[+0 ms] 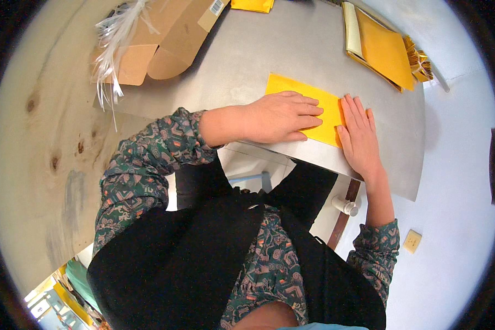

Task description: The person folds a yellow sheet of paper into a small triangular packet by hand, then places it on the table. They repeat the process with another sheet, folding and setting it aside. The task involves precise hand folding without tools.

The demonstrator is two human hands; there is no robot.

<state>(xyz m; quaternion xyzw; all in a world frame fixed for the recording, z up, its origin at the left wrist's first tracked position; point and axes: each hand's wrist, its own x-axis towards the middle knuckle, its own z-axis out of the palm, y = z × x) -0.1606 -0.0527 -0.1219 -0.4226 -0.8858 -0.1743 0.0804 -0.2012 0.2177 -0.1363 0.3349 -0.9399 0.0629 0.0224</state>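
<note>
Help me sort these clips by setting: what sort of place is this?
Probably a packing or paper-craft workbench. Both hands, left and right, press a yellow sheet flat on a grey metal tabletop, with folded cardboard boxes and stacked yellow envelopes nearby.

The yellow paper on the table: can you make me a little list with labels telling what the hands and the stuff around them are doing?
surface: grey metal table
main thing: flat yellow rectangular paper sheet
left hand: palm down, pressing flat on the sheet
right hand: palm down, fingers flat on the sheet's right end
far right: stack of yellow sheets
far left: brown flattened cardboard box, white plastic strips
</note>
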